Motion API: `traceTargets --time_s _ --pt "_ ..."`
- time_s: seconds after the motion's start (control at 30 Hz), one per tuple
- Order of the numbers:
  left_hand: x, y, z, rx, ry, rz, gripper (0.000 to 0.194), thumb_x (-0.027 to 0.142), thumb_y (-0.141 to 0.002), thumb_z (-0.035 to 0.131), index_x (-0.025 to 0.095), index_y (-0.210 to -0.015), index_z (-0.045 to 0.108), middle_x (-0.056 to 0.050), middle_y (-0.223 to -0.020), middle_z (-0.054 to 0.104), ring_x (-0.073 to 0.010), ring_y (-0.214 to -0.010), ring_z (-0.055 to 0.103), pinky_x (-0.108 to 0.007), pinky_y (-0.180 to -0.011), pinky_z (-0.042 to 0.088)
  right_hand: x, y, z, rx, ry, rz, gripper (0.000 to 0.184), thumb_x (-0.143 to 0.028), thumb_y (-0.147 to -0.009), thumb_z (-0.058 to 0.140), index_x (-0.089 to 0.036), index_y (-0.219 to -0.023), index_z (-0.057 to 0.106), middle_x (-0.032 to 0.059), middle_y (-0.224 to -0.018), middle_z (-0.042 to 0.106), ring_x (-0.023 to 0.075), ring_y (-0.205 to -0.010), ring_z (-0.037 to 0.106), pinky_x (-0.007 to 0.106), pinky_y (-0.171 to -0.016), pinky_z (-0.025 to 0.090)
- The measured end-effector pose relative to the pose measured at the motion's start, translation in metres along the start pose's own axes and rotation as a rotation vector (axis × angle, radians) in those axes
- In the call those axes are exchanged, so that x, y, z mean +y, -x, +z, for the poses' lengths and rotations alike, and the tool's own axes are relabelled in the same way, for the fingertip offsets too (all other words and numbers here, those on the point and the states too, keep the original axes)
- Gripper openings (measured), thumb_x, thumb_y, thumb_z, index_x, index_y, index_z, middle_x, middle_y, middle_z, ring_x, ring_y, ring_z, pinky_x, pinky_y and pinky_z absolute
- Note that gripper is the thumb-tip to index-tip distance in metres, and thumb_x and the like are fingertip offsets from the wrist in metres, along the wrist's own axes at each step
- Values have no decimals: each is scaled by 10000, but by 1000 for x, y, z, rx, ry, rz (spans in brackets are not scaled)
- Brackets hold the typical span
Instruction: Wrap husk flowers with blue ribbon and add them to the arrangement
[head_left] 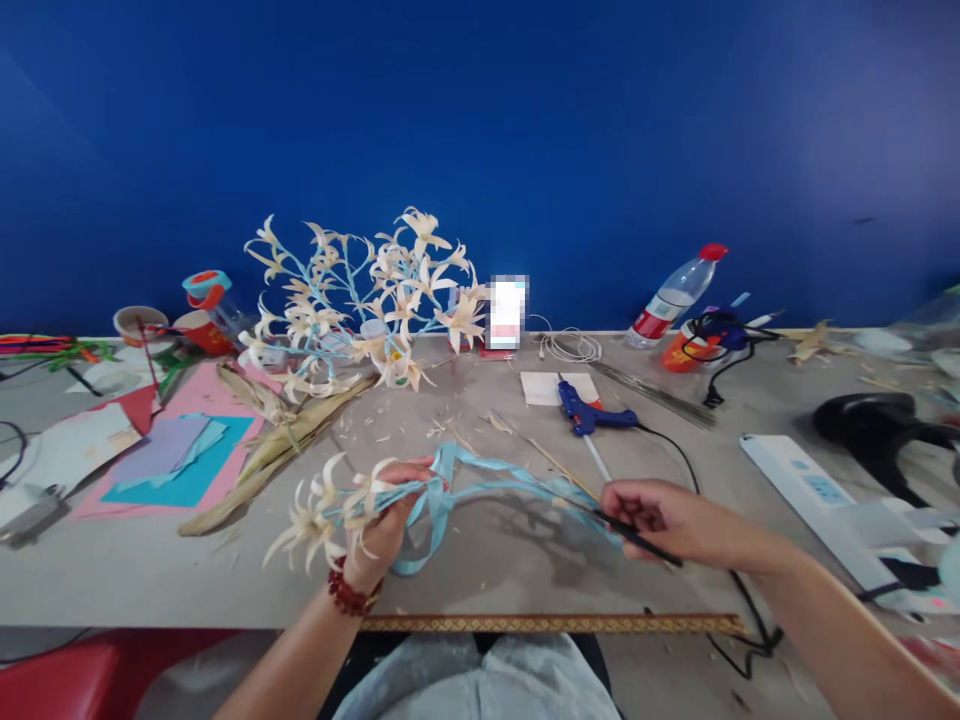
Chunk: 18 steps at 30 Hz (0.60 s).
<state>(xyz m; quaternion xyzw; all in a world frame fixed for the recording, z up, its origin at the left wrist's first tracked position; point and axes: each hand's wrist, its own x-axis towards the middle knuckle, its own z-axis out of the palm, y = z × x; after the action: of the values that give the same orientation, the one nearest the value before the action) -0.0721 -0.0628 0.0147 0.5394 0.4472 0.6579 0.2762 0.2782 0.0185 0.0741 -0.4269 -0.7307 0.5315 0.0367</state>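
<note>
My left hand (386, 520) is closed around a cluster of cream straw flowers (319, 510) on a stem wrapped in light blue ribbon (480, 478). A loose loop of that ribbon hangs below the hand. My right hand (660, 520) pinches the far end of the wrapped stem, where a thin dark stick (645, 545) pokes out past the fingers. A red bead bracelet (349, 595) circles my left wrist. Both hands hover just above the grey table (510, 560).
A finished blue branch of cream flowers (360, 300) stands at the back. A blue glue gun (592, 412) lies behind my right hand, its cord trailing right. Coloured paper (172, 455), dried husks (277, 450), a water bottle (675, 295), cups and a white strip (810, 490) surround them.
</note>
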Motion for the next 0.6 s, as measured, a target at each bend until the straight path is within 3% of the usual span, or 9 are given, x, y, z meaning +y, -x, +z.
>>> traceTargets --time_s 0.1,0.2,0.27,0.4,0.6 --pt "2 -5 1 62 161 -151 125 335 -813 680 215 -823 714 -53 -732 750 -264 -874 713 -426 -823 572 0 3 0 49 115 47 257 -416 -699 753 -201 -742 619 -36 -598 546 116 -531 446 207 -464 323" --pt "1 -13 -2 203 288 -209 148 347 -771 724 212 -824 696 -14 -722 729 -212 -754 715 -392 -791 577 3 15 -7 7 83 73 264 -405 -675 770 -195 -752 631 -35 -604 549 114 -530 456 202 -458 320" --pt "-1 -16 -6 303 278 -168 138 331 -769 728 221 -841 687 5 -759 732 -171 -683 706 -365 -776 579 10 25 -11 6 54 101 276 -425 -693 749 -190 -760 620 -32 -615 545 117 -537 462 206 -467 331" --pt "-1 -14 -10 393 52 31 80 273 -792 699 206 -835 689 -18 -840 746 -210 -745 727 -367 -746 592 30 41 -16 230 154 176 328 -504 -718 694 -194 -730 586 -32 -583 513 129 -537 449 222 -476 347" --pt "25 -13 -16 504 -170 254 67 150 -772 692 201 -816 704 -7 -820 748 -230 -774 733 -367 -706 613 29 55 -10 322 157 225 435 -631 -653 673 -208 -695 578 3 -617 553 162 -574 511 259 -530 429"
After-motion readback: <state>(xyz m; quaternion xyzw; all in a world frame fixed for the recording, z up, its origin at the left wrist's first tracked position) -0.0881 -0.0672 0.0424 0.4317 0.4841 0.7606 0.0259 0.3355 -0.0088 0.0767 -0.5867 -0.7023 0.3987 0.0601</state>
